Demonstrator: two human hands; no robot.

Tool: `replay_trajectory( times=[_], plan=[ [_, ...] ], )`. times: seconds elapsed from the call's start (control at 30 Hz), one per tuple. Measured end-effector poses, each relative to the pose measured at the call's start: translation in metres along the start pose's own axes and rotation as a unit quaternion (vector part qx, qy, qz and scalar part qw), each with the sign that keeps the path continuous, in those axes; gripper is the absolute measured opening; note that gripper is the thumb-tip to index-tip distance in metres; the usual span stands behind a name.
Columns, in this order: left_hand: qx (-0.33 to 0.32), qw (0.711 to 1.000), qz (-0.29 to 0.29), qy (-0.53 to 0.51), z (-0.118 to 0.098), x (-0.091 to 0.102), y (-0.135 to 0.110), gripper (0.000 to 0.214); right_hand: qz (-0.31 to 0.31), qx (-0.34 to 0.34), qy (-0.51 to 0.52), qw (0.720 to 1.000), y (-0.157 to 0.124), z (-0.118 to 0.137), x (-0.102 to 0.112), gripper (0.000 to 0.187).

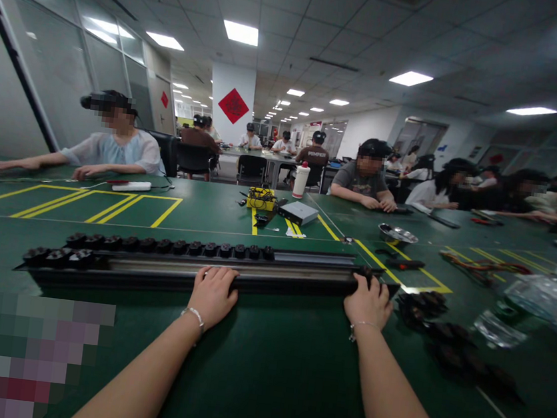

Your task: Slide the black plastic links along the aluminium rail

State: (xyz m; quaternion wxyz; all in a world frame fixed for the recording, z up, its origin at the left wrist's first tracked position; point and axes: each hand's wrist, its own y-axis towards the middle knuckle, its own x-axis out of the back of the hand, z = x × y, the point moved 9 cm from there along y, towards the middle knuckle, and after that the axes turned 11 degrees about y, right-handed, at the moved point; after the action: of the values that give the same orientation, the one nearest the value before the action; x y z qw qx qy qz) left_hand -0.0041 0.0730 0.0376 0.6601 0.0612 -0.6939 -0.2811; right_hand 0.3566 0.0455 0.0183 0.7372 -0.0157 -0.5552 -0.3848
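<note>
A long black rail [150,279] with a pale metal channel lies across the green table in front of me. My left hand [213,295] is closed over its near wall around the middle, fingertips hooked inside. At the rail's right end, my right hand [369,304] has its fingers curled around a small round black part [365,270], mostly covered by them. Three similar knobbed black parts [58,256] sit in the rail's left end. Behind it, a second rail [313,258] carries a row of such black parts [163,245].
More black parts [454,346] lie loose to the right, near a clear plastic bottle [523,307]. Farther back are a metal bowl [397,234], a grey box [298,212], a yellow item with black cables [262,198] and a white cup [300,180]. Other people sit around the table.
</note>
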Motion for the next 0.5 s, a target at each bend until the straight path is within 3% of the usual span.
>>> replay_trajectory(
  times=[0.23, 0.5],
  plan=[
    [0.001, 1.000, 0.003, 0.004, 0.0000, -0.0004, 0.0007, 0.028, 0.002, -0.001, -0.015, 1.000, -0.0011, 0.0018, 0.0014, 0.045],
    [0.002, 1.000, -0.001, 0.014, 0.0005, -0.0017, 0.0004, 0.026, -0.016, 0.051, -0.040, 0.998, 0.0012, 0.0023, 0.0039, 0.043]
  ],
)
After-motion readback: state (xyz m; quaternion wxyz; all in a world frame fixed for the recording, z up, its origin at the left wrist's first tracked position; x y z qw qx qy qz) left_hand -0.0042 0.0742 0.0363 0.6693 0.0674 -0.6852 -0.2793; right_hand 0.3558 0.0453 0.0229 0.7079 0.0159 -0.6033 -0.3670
